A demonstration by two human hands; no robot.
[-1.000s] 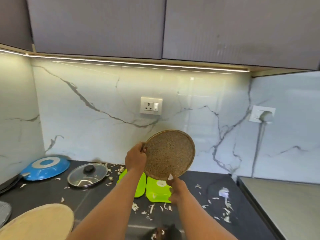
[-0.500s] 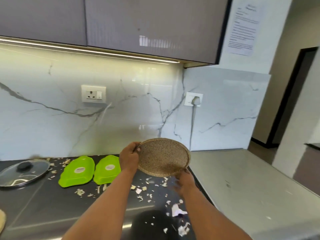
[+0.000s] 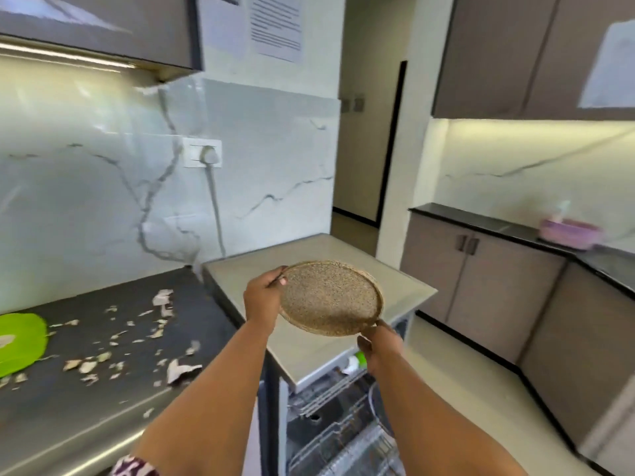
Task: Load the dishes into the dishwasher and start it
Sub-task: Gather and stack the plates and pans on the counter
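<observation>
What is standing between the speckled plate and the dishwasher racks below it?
Nothing visible blocks the way. Both hands, left and right, hold the speckled plate over the grey counter; the open dishwasher racks lie below, with free slots showing.

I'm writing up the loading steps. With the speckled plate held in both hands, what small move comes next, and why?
Probably lower the speckled plate toward the open dishwasher racks: both the left hand and right hand hold its rim, and the racks sit just below.

rough, speckled matt plate — glossy marble wall, wire racks.
</observation>
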